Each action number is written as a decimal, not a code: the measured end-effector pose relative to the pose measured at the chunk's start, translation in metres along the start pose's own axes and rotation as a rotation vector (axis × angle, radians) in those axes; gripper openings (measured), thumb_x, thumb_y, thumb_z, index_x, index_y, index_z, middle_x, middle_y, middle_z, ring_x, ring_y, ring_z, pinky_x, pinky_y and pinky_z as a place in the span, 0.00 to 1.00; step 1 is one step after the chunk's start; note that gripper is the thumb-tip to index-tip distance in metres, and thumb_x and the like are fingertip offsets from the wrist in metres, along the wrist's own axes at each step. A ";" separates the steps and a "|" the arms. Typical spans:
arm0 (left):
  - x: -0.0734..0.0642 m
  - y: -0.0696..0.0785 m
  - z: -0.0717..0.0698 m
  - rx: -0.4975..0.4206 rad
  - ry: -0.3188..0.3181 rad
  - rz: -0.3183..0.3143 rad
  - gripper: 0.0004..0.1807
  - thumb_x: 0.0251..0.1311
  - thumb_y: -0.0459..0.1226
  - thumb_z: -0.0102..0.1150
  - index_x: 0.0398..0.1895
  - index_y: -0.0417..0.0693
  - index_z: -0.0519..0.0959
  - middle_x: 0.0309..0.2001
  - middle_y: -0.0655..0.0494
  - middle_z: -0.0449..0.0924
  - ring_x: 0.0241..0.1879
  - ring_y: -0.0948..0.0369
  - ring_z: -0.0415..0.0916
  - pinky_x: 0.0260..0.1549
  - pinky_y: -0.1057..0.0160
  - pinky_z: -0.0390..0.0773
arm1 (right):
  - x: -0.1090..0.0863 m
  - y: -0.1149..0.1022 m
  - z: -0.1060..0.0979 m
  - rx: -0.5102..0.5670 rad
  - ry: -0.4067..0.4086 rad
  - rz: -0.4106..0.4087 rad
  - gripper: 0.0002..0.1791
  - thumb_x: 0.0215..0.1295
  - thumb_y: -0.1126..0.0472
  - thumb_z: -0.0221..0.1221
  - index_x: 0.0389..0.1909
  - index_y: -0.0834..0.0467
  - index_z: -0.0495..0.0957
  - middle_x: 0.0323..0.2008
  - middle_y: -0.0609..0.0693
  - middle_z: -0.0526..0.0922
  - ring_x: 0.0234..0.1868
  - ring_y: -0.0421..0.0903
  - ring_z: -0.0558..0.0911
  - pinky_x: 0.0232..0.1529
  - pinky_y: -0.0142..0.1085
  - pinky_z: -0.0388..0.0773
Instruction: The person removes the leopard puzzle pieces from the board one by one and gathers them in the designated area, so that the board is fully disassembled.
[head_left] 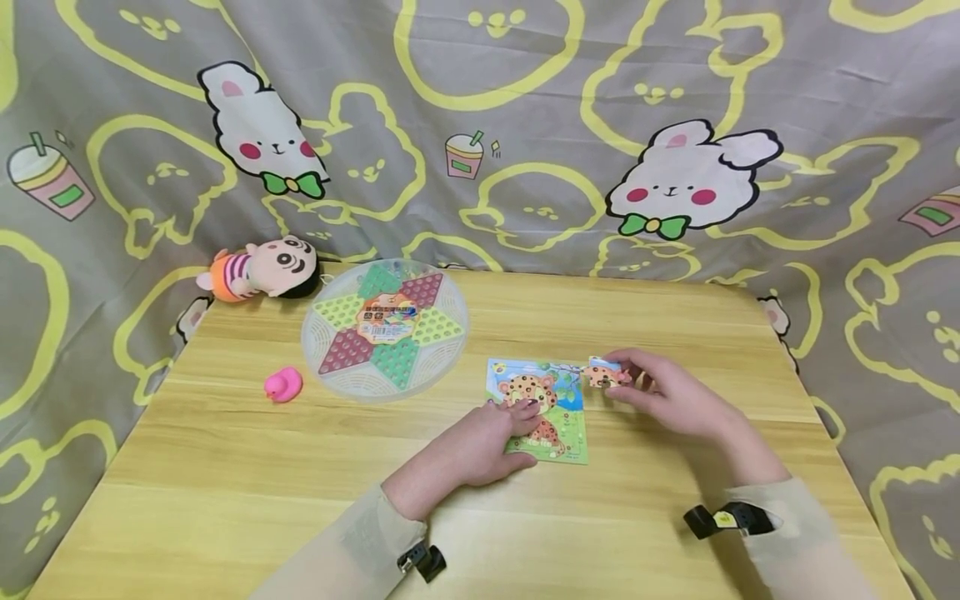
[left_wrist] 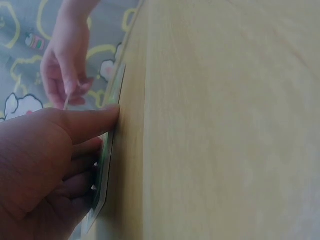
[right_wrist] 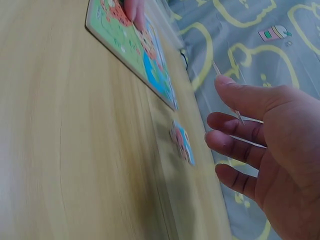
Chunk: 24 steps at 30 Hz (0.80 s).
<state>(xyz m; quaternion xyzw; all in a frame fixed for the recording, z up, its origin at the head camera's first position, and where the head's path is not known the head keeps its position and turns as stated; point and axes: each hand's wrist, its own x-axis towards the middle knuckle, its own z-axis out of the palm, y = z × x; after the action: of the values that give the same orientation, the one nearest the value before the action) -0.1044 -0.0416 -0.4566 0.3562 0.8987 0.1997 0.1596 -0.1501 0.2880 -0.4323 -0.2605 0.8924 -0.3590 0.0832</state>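
Observation:
A jigsaw puzzle board (head_left: 573, 446) with a spotted cartoon leopard lies on the wooden table. My left hand (head_left: 491, 442) rests on it, fingers across the leopard, hiding the board's left part; the thumb (left_wrist: 97, 122) reaches its near edge. Just right of the board, my right hand (head_left: 660, 392) pinches a puzzle piece (head_left: 603, 372) between thumb and fingers, above the table. From the right wrist view this piece (right_wrist: 240, 117) appears nearly edge-on. Another puzzle piece (right_wrist: 183, 142) lies on the table beyond the board's corner.
Left of the puzzle, a round Chinese checkers board (head_left: 442, 367) with a coloured star lies flat. A pink rubber duck (head_left: 283, 385) sits further left. At the back left corner lies a plush doll (head_left: 258, 268). A patterned curtain (head_left: 540, 167) rises behind the table.

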 end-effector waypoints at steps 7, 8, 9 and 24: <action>0.000 0.000 0.001 -0.002 0.006 0.007 0.36 0.73 0.52 0.65 0.78 0.48 0.69 0.80 0.56 0.59 0.79 0.55 0.56 0.77 0.43 0.56 | -0.014 0.011 -0.011 -0.023 0.036 0.010 0.22 0.75 0.58 0.66 0.67 0.57 0.78 0.43 0.43 0.83 0.42 0.44 0.81 0.41 0.37 0.83; 0.000 -0.001 0.001 -0.002 0.006 0.007 0.36 0.73 0.51 0.65 0.78 0.48 0.69 0.80 0.56 0.59 0.79 0.55 0.56 0.77 0.43 0.56 | -0.016 0.013 -0.012 -0.027 0.042 0.014 0.22 0.75 0.58 0.66 0.67 0.57 0.78 0.43 0.43 0.83 0.42 0.44 0.81 0.41 0.37 0.83; 0.000 -0.001 0.001 -0.003 0.006 0.008 0.36 0.73 0.51 0.65 0.78 0.48 0.69 0.80 0.56 0.59 0.79 0.55 0.56 0.77 0.43 0.56 | -0.018 0.016 -0.012 -0.033 0.046 0.017 0.22 0.75 0.58 0.66 0.67 0.57 0.78 0.44 0.43 0.83 0.42 0.44 0.81 0.42 0.36 0.83; -0.001 -0.001 0.001 -0.008 0.005 0.009 0.36 0.73 0.51 0.65 0.78 0.47 0.70 0.80 0.56 0.60 0.79 0.55 0.56 0.77 0.44 0.56 | -0.029 0.051 -0.018 -0.100 0.125 0.013 0.23 0.71 0.65 0.68 0.65 0.63 0.79 0.42 0.49 0.78 0.39 0.44 0.77 0.39 0.33 0.79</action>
<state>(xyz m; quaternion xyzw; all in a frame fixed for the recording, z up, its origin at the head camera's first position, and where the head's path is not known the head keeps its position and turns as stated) -0.1038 -0.0424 -0.4574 0.3593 0.8967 0.2049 0.1578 -0.1521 0.3445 -0.4552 -0.2356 0.9144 -0.3287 0.0166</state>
